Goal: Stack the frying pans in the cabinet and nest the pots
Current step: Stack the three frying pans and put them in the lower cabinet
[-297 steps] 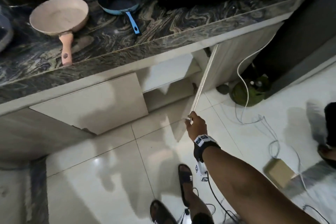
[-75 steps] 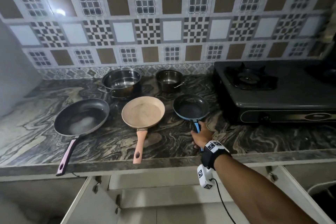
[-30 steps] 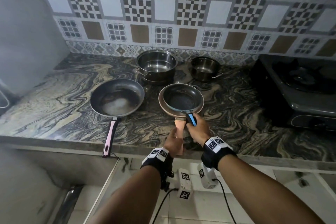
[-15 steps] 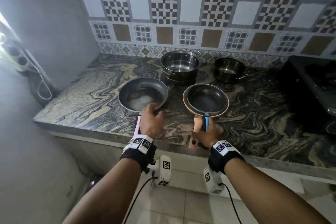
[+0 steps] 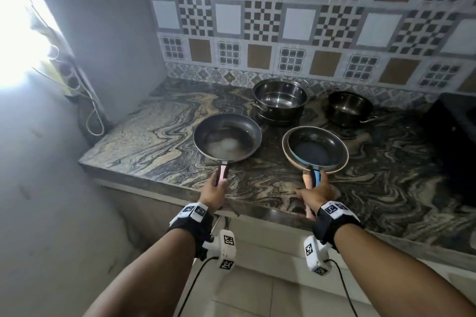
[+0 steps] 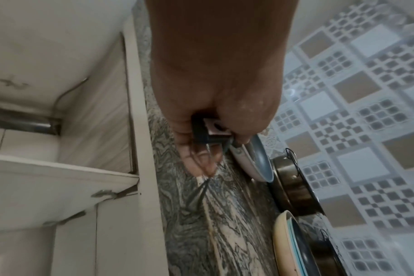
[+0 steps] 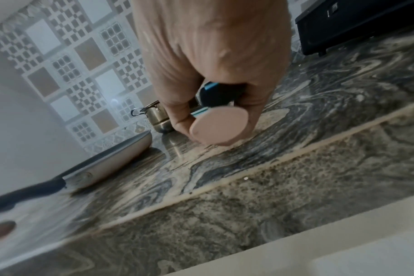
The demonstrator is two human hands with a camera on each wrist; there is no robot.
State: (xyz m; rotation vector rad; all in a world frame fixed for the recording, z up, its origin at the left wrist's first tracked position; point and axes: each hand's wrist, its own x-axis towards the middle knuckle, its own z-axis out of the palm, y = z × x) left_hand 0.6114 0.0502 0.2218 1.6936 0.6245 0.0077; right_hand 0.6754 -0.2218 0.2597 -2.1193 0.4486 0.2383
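Two grips closed: left hand (image 5: 215, 192) on dark pan (image 5: 227, 137) handle, right hand (image 5: 316, 192) on nested pans (image 5: 315, 149) handles.

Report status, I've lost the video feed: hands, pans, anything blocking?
Left hand grips big dark pan by its handle. Right hand holds both handles of blue pan nested in pink pan. Two pots behind, unnested. Nothing blocking.

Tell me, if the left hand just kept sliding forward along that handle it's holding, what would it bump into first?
The left hand would likely meet the bowl of the large dark frying pan it holds by the handle. Beyond that sits the big steel pot, though depth is hard to judge.
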